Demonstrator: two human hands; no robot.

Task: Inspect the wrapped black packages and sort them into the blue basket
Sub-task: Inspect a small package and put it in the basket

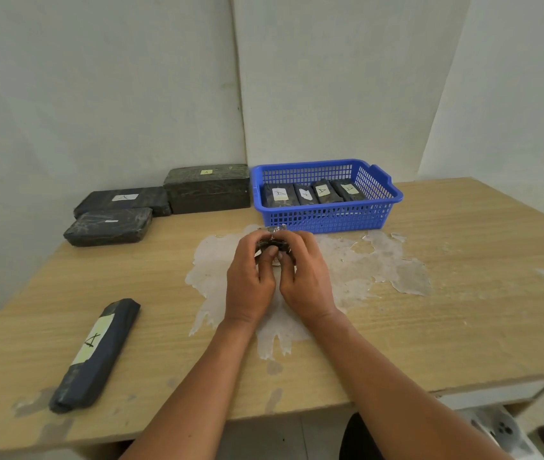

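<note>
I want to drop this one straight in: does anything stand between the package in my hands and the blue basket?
Nothing visible does. Both hands, left and right, hold the package just before the blue basket; only bare table lies between.

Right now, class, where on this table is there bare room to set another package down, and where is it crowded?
Free: the table's right side, beyond the basket, and the strip between the long package and the left hand. Crowded: the back left, with three packages, and the basket, holding four.

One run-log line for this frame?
both hands grip one small package | blue basket holds four | long package waits near-left
</note>
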